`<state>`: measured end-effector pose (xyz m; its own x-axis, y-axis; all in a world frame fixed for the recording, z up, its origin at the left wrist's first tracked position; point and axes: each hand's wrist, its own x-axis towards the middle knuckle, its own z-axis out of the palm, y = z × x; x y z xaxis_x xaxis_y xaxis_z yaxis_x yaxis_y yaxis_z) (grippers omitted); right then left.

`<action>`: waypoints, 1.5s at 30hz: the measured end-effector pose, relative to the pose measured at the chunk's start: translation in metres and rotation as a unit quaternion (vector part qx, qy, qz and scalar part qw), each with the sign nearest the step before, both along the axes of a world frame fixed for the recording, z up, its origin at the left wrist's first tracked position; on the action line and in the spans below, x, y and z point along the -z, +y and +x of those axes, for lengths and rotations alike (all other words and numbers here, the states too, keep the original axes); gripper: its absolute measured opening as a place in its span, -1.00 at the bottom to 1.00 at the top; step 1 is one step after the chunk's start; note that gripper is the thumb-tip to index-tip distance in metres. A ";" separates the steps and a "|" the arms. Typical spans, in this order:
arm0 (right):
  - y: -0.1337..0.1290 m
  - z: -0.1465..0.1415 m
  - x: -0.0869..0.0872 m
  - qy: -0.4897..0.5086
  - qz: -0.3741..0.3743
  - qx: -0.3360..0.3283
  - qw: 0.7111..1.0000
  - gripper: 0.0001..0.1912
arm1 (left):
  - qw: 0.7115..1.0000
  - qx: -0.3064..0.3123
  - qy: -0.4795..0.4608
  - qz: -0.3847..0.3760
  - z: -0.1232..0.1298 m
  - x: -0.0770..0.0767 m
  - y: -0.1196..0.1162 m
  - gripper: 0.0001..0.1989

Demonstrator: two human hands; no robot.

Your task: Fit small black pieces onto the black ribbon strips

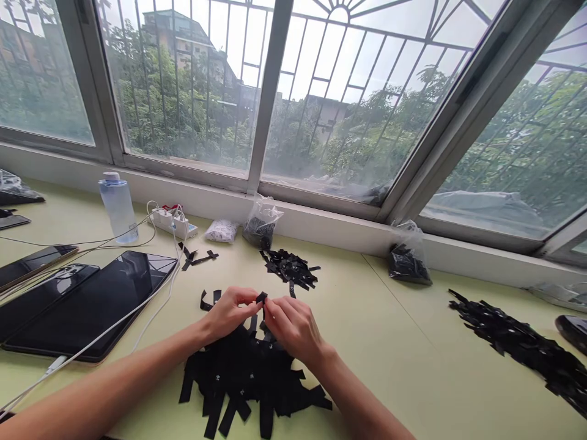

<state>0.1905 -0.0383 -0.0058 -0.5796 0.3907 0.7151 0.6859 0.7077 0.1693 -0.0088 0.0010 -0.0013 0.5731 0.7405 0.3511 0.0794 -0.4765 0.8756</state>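
Note:
Between my two hands is a short black fabric strip [261, 298], pinched at both sides and folded at its top. My left hand [232, 313] closes on its left side with thumb and forefinger. My right hand [296, 324] grips the other side, fingers curled. Right below them lies a large pile of black fabric strips [247, 373], some with small white M marks. A smaller heap of black pieces [291, 267], some with round dots, sits just beyond my hands. My fingers partly hide the held strip.
Tablets [101, 305] with white cables lie at left, near a water bottle [118, 208] and a power strip [174, 221]. Along the sill stand a white packet [221, 231] and bags of black pieces [261, 229], [408, 260]. A long black pile [518, 342] stretches at right.

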 end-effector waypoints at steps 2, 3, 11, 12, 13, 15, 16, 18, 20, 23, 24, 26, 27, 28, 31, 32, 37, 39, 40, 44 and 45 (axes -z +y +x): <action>0.002 0.002 -0.001 -0.009 0.009 -0.010 1.000 -0.78 | 1.000 -0.009 -0.002 -0.003 0.001 0.001 -0.001 -0.61; 0.003 0.002 -0.001 -0.013 0.010 -0.012 1.000 -0.76 | 1.000 -0.014 -0.005 -0.006 0.002 0.001 -0.001 -0.62; 0.012 0.002 0.001 -0.017 -0.004 -0.002 1.000 -0.75 | 0.997 -0.069 -0.023 -0.032 0.006 -0.001 -0.007 -0.60; 0.012 0.002 0.002 -0.018 -0.006 0.001 1.000 -0.75 | 0.996 -0.073 -0.025 -0.034 0.006 -0.001 -0.007 -0.60; 0.013 0.001 0.002 -0.021 -0.006 0.004 1.000 -0.75 | 0.996 -0.077 -0.026 -0.036 0.007 0.000 -0.007 -0.59; 0.013 0.001 0.002 -0.031 -0.011 0.011 0.999 -0.76 | 0.995 -0.091 -0.024 -0.040 0.007 0.001 -0.007 -0.58; 0.014 0.000 0.002 -0.036 -0.014 0.014 0.999 -0.77 | 0.994 -0.097 -0.022 -0.043 0.008 0.002 -0.006 -0.57; 0.015 -0.001 0.002 -0.044 -0.023 0.016 0.999 -0.79 | 0.993 -0.104 -0.016 -0.054 0.008 0.005 -0.004 -0.55; 0.017 -0.003 0.003 -0.049 -0.033 0.015 0.998 -0.82 | 0.992 -0.100 -0.015 -0.069 0.008 0.008 -0.002 -0.56; 0.020 -0.005 0.006 -0.053 -0.044 0.015 0.998 -0.82 | 0.991 -0.101 -0.014 -0.082 0.008 0.012 0.001 -0.60; 0.021 -0.006 0.007 -0.053 -0.045 0.015 0.997 -0.82 | 0.991 -0.103 -0.014 -0.082 0.008 0.013 0.002 -0.61; 0.023 -0.007 0.009 -0.051 -0.047 0.018 0.997 -0.81 | 0.991 -0.111 -0.011 -0.081 0.008 0.014 0.003 -0.62; 0.023 -0.008 0.009 -0.049 -0.049 0.020 0.997 -0.81 | 0.990 -0.114 -0.009 -0.079 0.008 0.014 0.004 -0.63; 0.024 -0.008 0.010 -0.047 -0.050 0.023 0.997 -0.81 | 0.990 -0.116 -0.007 -0.079 0.008 0.014 0.004 -0.63; 0.027 -0.011 0.012 -0.032 -0.055 0.031 0.997 -0.81 | 0.989 -0.122 0.004 -0.082 0.008 0.012 0.006 -0.63; 0.029 -0.011 0.013 -0.024 -0.057 0.032 0.998 -0.81 | 0.989 -0.126 0.011 -0.081 0.008 0.011 0.007 -0.62; 0.034 -0.013 0.020 0.014 -0.074 0.041 0.996 -0.79 | 0.987 -0.142 0.051 -0.050 0.009 0.010 0.012 -0.62; 0.035 -0.013 0.022 0.024 -0.084 0.042 0.995 -0.78 | 0.990 -0.131 0.047 -0.027 0.011 0.011 0.013 -0.68; 0.035 -0.013 0.023 0.033 -0.091 0.040 0.994 -0.78 | 0.991 -0.126 0.044 -0.017 0.011 0.011 0.013 -0.71; 0.036 -0.013 0.024 0.080 -0.123 0.034 0.989 -0.82 | 0.990 -0.124 0.062 0.006 0.011 0.014 0.016 -0.72; 0.037 -0.012 0.024 0.091 -0.130 0.036 0.987 -0.83 | 0.989 -0.124 0.076 0.012 0.009 0.014 0.018 -0.73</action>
